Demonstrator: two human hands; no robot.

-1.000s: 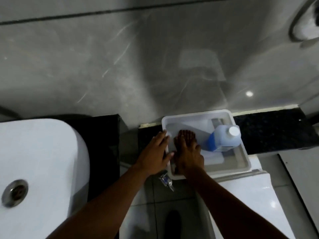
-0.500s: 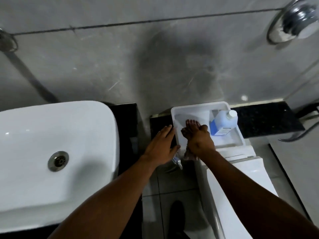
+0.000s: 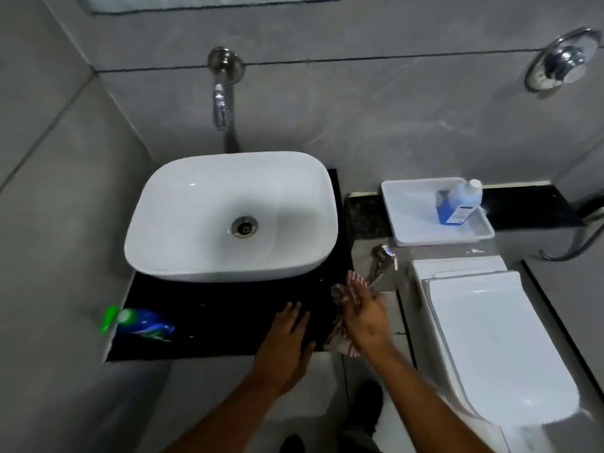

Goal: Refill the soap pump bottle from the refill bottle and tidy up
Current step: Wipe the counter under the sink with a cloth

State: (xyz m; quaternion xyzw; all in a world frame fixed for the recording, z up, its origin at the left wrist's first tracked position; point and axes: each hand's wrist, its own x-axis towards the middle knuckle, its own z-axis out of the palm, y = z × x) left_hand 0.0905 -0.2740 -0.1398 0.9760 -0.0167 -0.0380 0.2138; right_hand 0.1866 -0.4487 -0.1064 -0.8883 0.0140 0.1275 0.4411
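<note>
A blue bottle with a white cap (image 3: 457,204) stands in the right end of a white tray (image 3: 413,220) on the black ledge behind the toilet. My right hand (image 3: 367,322) grips a red-and-white striped cloth (image 3: 354,280) at the right edge of the black counter (image 3: 212,315). My left hand (image 3: 287,338) is beside it with straight fingers, over the counter's front edge, holding nothing. A blue pouch with a green cap (image 3: 143,325) lies on the counter's front left corner.
A white basin (image 3: 196,223) fills most of the counter under a wall tap (image 3: 222,103). A chrome hand sprayer (image 3: 384,259) hangs between counter and white toilet (image 3: 490,338). A chrome flush knob (image 3: 562,60) is on the wall upper right.
Both hands have left the tray and come down and left to the counter's edge. The right hand now grips the striped cloth. The view has swung left to take in the whole basin.
</note>
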